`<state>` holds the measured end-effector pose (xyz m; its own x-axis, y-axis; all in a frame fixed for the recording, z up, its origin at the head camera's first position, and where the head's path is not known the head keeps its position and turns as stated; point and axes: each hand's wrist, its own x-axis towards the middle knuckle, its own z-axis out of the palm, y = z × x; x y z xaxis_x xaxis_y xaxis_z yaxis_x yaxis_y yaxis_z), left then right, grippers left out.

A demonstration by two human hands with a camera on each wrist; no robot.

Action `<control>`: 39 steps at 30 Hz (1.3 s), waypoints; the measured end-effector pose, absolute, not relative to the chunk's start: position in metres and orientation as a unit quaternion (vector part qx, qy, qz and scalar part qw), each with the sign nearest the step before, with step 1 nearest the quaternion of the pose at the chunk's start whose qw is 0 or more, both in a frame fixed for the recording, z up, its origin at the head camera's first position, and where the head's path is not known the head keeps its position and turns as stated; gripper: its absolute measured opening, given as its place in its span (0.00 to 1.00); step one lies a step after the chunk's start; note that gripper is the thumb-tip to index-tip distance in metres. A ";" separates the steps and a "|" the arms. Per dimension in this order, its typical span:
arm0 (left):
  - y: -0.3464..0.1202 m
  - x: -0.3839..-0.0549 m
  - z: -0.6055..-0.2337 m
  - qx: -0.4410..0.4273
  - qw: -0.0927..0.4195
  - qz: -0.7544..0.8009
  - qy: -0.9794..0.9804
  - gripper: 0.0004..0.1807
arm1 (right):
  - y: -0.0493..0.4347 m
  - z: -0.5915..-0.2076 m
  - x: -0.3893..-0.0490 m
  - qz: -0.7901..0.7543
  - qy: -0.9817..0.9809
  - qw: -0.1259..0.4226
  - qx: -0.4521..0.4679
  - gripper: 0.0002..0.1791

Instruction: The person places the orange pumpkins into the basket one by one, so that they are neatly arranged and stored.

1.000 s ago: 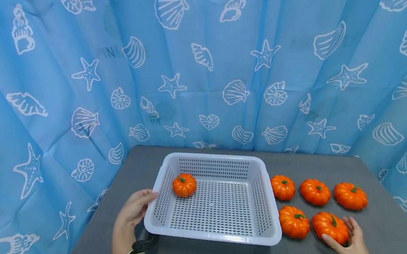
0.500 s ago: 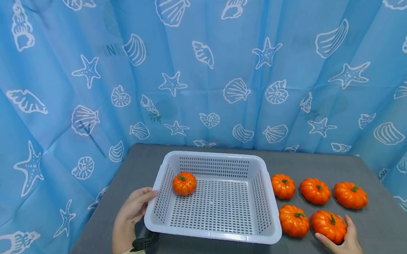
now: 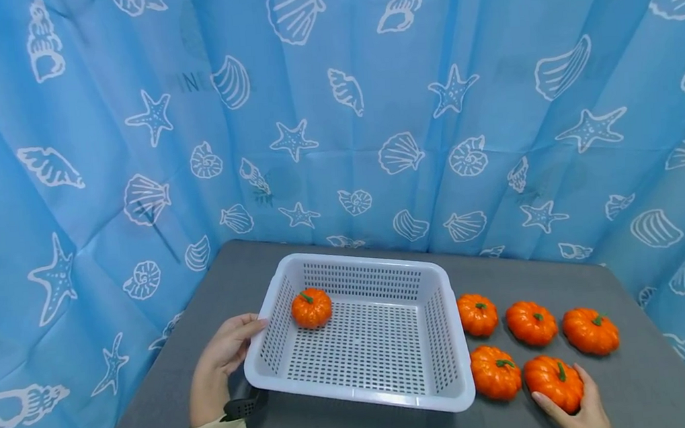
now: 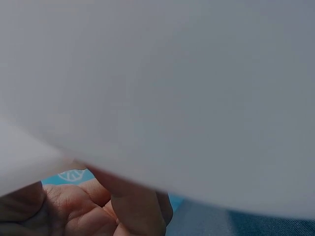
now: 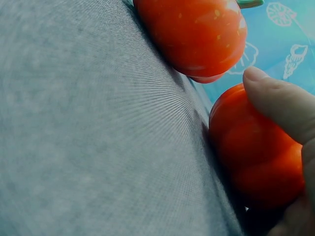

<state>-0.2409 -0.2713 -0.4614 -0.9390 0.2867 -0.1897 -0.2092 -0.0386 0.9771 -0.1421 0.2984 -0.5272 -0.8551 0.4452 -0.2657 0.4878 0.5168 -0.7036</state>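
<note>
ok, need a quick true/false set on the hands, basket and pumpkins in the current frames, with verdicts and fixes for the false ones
1. The white basket holds exactly one pumpkin. True.
2. That pumpkin sits at the right end of the basket. False: it sits near the left end, as the head view shows it.
3. The left hand grips the basket's left side. True.
4. The right hand rests on the basket's rim. False: the right hand holds the near-row pumpkin farther from the basket.
5. Five pumpkins lie outside the basket, to its right on the grey table. True.
6. The curtain is plain blue. False: the curtain carries white shells and starfish.
</note>
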 end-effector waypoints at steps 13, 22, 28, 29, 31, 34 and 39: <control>-0.272 -0.242 -0.464 0.034 0.167 0.717 0.676 0.26 | 0.300 -0.529 -0.143 -0.413 0.864 0.030 0.285 0.65; -0.270 -0.242 -0.463 0.022 0.162 0.717 0.677 0.24 | 0.305 -0.521 -0.146 -0.414 0.863 0.010 0.289 0.62; -0.270 -0.242 -0.462 0.016 0.156 0.715 0.681 0.24 | 0.299 -0.492 -0.151 -0.419 0.866 -0.005 0.275 0.61; -0.270 -0.242 -0.462 0.015 0.156 0.715 0.681 0.24 | 0.298 -0.487 -0.153 -0.418 0.867 -0.005 0.272 0.61; -0.270 -0.242 -0.462 0.014 0.155 0.716 0.680 0.23 | 0.296 -0.475 -0.157 -0.416 0.871 0.000 0.261 0.61; -0.269 -0.242 -0.461 0.014 0.156 0.718 0.678 0.24 | 0.293 -0.455 -0.164 -0.412 0.882 0.014 0.229 0.62; -0.269 -0.242 -0.462 0.013 0.154 0.718 0.679 0.24 | 0.279 -0.419 -0.177 -0.410 0.897 0.025 0.163 0.61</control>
